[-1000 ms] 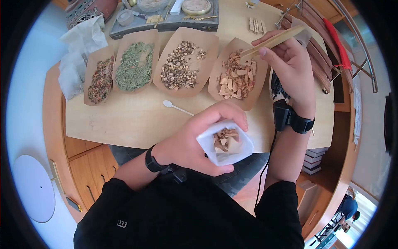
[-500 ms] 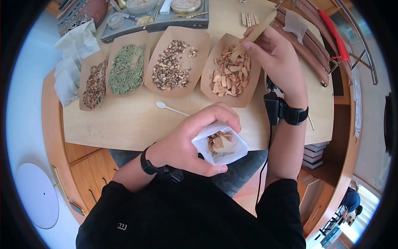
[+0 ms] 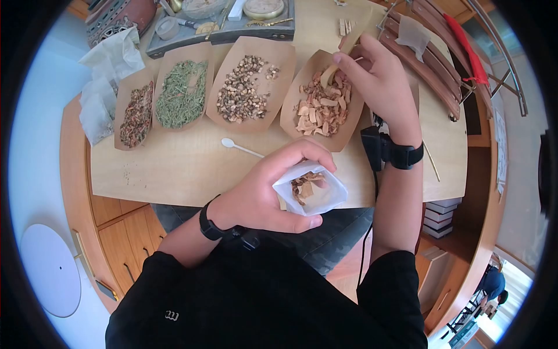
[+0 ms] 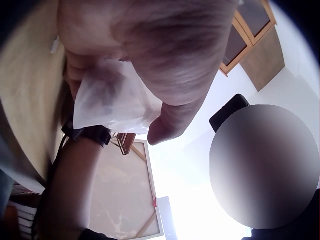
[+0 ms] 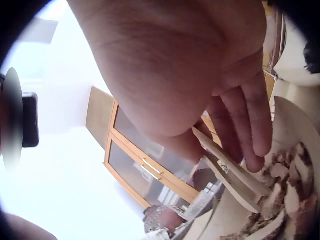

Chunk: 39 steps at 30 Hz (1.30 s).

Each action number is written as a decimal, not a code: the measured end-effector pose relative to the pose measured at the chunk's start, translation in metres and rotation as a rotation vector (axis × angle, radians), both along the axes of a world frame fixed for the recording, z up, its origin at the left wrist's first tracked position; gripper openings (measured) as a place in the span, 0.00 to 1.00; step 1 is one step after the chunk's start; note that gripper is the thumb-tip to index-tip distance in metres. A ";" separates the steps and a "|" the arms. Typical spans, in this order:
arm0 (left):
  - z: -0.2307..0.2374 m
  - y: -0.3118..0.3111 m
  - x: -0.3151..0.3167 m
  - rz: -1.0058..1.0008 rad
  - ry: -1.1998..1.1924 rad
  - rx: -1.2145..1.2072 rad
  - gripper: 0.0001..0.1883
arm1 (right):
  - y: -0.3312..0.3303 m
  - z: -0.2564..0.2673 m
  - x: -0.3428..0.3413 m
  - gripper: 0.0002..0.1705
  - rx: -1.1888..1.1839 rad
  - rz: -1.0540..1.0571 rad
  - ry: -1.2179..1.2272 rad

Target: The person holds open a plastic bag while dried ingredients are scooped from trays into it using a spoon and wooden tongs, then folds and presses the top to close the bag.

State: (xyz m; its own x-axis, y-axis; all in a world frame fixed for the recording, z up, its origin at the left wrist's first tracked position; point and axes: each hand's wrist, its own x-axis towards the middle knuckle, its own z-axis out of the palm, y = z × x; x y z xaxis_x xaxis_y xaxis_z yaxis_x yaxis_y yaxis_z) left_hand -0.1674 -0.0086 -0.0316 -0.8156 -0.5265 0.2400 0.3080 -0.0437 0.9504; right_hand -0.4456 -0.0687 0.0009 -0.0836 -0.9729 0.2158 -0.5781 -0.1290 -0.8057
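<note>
My left hand [image 3: 264,195] holds a white pouch [image 3: 334,198] with its mouth facing up, fingers and thumb curled round it; tan dried pieces [image 3: 302,185] lie inside. In the left wrist view the translucent pouch [image 4: 115,100] sits between palm and thumb. My right hand [image 3: 381,84] pinches wooden tongs [image 3: 349,43] over the rightmost paper tray [image 3: 290,125]. The right wrist view shows the tips of the tongs [image 5: 235,182] down among the dried slices [image 5: 280,200]; whether they grip a piece I cannot tell.
Left of that tray stand paper trays of mottled bits [image 3: 241,104], green herb [image 3: 180,102] and reddish herb [image 3: 136,116]. A white spoon [image 3: 229,143] lies on the table. Behind are a grey tray [image 3: 221,38] and small clips [image 3: 346,26]; a brown rack [image 3: 427,64] stands right.
The tongs have tilted more upright, and their tips have come down into the dried slices. My right hand has moved left. The left hand still holds the pouch, slightly shifted.
</note>
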 end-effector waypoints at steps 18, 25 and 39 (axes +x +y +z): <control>0.001 0.003 0.003 0.058 -0.061 0.128 0.38 | 0.002 0.012 0.000 0.18 0.055 0.041 -0.260; -0.002 0.004 0.005 0.071 -0.022 0.152 0.38 | 0.023 0.041 0.011 0.14 -0.134 0.238 -0.702; 0.000 0.005 0.004 -0.003 -0.062 0.185 0.41 | 0.027 0.039 -0.016 0.15 -0.038 0.214 -0.383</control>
